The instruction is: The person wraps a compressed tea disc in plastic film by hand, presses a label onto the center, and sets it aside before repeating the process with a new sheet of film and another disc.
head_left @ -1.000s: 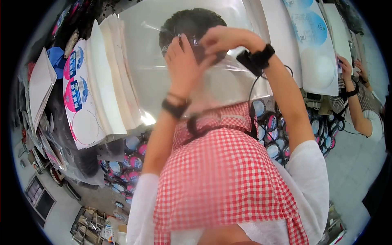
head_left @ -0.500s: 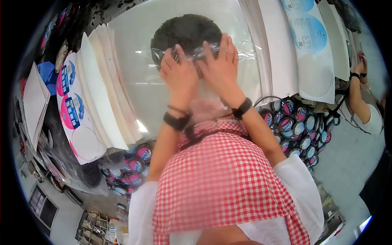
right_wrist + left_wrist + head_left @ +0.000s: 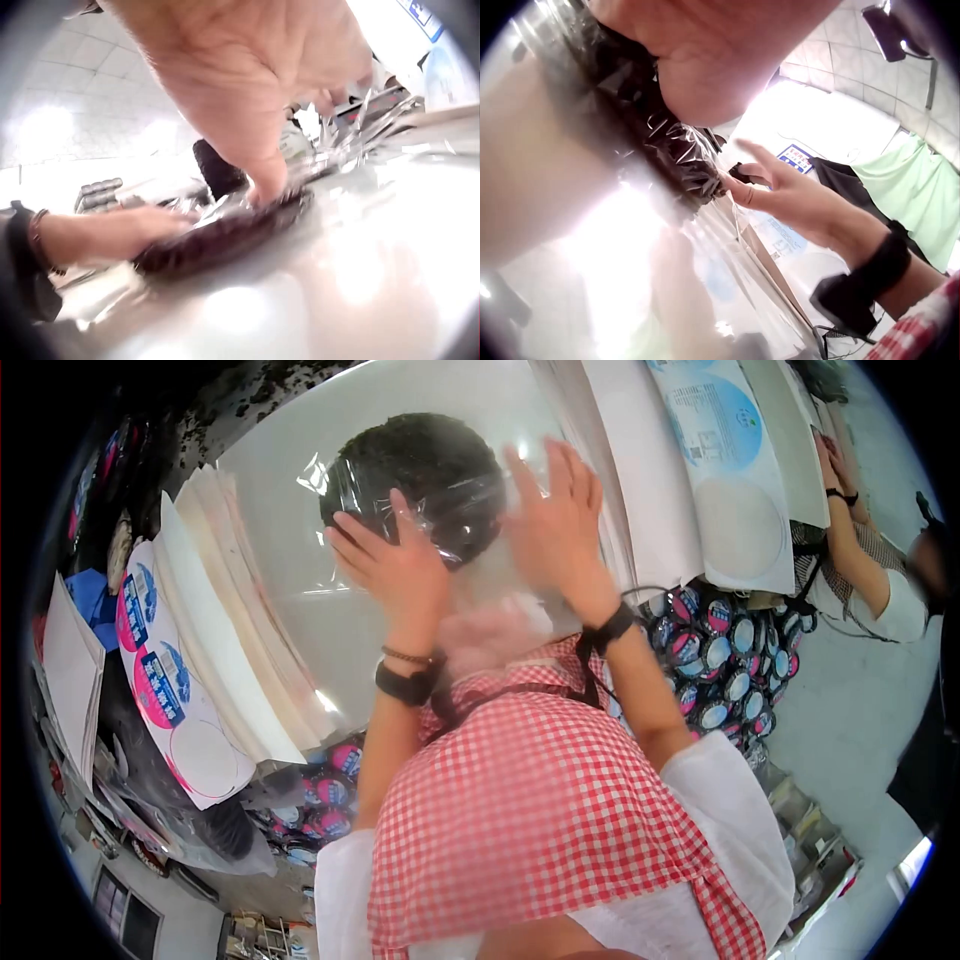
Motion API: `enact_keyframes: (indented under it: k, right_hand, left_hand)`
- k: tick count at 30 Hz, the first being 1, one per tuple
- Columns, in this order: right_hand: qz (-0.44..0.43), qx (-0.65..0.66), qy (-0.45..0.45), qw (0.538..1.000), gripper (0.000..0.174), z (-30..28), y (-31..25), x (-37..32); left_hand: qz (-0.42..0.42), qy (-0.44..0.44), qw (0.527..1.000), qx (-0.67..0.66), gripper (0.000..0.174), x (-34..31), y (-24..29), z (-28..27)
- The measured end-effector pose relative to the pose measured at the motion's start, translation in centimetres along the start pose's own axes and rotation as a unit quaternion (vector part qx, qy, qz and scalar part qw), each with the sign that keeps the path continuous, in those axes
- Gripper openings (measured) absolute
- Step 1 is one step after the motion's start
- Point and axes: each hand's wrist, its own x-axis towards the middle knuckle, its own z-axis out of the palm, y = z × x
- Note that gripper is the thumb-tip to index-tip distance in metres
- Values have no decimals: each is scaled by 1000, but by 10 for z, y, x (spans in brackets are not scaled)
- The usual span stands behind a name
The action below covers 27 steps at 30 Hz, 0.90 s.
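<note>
A round, dark green-black disc of dried seaweed (image 3: 415, 475) in clear plastic film lies on a shiny pale worktop (image 3: 300, 630). My left hand (image 3: 400, 575) rests on its front left part, fingers straight and spread. At the disc's right edge, my right hand (image 3: 560, 525) is spread and blurred by motion, its fingers extended. Crinkled film (image 3: 686, 154) bunches along the disc's side in the left wrist view. In the right wrist view, my right thumb (image 3: 266, 180) comes down at the rim of the wrapped disc (image 3: 232, 240).
Stacked paper sheets (image 3: 225, 610) and pink-blue label sheets (image 3: 155, 650) flank the worktop on the left. White sheets (image 3: 640, 480) and blue label sheets (image 3: 715, 420) lie on the right. Several round labelled packs (image 3: 715, 670) are heaped below. Another person's arm (image 3: 850, 555) shows at far right.
My right hand came down from bent over the disc to its front edge, then moved out to the right edge. The left hand stayed on the disc, fingers spreading. More of the disc shows.
</note>
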Motion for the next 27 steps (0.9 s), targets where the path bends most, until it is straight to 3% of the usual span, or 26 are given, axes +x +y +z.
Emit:
enact_keyframes:
  k: [1, 4, 6, 8, 10, 11, 14, 17, 18, 20, 21, 22, 23, 25, 26, 27]
  right_hand:
    - [-52, -1, -87, 995, 22, 6, 13, 10]
    - [-172, -15, -64, 983, 12, -9, 2, 39]
    - [-238, 26, 91, 967, 8, -12, -29, 35]
    - [-227, 63, 188, 953, 19, 2, -29, 8]
    - [-6, 134, 90, 987, 31, 15, -26, -31]
    - [106, 164, 35, 980, 36, 17, -25, -41]
    - [42, 81, -39, 995, 46, 36, -33, -22]
    - [-95, 142, -17, 985, 41, 72, -35, -9]
    - [-146, 165, -18, 975, 41, 73, -38, 3]
    - [-4, 322, -78, 944, 37, 60, -47, 6]
    - [74, 363, -130, 920, 37, 49, -52, 13]
    - [151, 400, -180, 886, 37, 46, -54, 18]
    - [26, 329, -90, 940, 38, 68, -51, 11]
    - [-46, 166, 28, 985, 40, 68, -54, 17]
    - [-80, 79, 89, 990, 42, 66, -56, 22]
    - [-77, 97, 63, 990, 42, 68, -54, 22]
  left_hand:
    - [-4, -11, 1000, -6, 56, 1, 2, -4]
    - [-12, -40, 999, 19, 56, 4, 2, -9]
    - [-15, -31, 999, 21, 56, 7, 0, -10]
    - [-18, -24, 999, 29, 55, 7, -2, -8]
    - [-22, -16, 999, 40, 55, 6, -2, -2]
    - [-25, -11, 1000, 15, 54, 7, -1, -5]
    - [-21, -13, 1000, 4, 54, 8, 0, -7]
    - [-7, -16, 999, 35, 56, 9, 1, -10]
    - [-29, 1, 992, -126, 58, 13, 0, -9]
    - [-71, 31, 897, -436, 62, 12, -1, -8]
    - [-131, 46, 862, -488, 58, 14, 0, -16]
    - [-88, 66, 913, -392, 51, 18, -1, -21]
    - [-45, 84, 952, -291, 44, 22, -3, -26]
    - [47, 109, 990, -75, 31, 27, -7, -31]
    - [40, 97, 993, -58, 29, 28, -8, -28]
    - [32, 85, 995, -42, 28, 26, -9, -23]
